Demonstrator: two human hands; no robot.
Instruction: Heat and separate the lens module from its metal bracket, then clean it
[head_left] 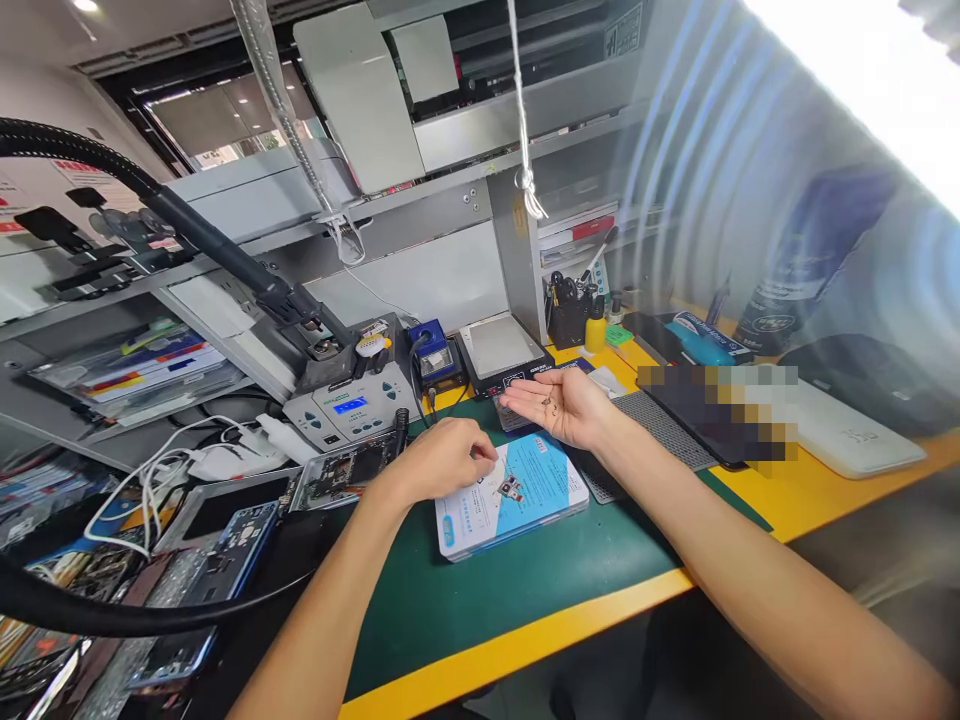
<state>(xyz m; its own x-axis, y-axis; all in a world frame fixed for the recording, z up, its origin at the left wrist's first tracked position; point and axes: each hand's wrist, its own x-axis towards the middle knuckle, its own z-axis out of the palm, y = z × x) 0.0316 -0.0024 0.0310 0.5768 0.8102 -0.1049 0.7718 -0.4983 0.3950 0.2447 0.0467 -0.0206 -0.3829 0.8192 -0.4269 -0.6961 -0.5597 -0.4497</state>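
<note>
My left hand (454,458) hovers over or rests at the left part of a flat white-and-blue printed box (517,500); whether it touches cannot be told. Its fingers are curled into a pinch, and whatever they hold is hidden. Palm up, my right hand (561,405) is held above the far right edge of the box with its fingers stretched out. Small dark marks or bits (550,405) show on that palm, too small to name. The box lies on a green mat (525,610) and carries a picture of a small device.
At the left stand a grey station with a blue display (352,410), an opened device (349,470) and a blue phone frame (217,585). A black-framed plate (499,345) lies behind. Rightward are a perforated mat (660,430), dark phone (694,415) and yellow bottle (595,328).
</note>
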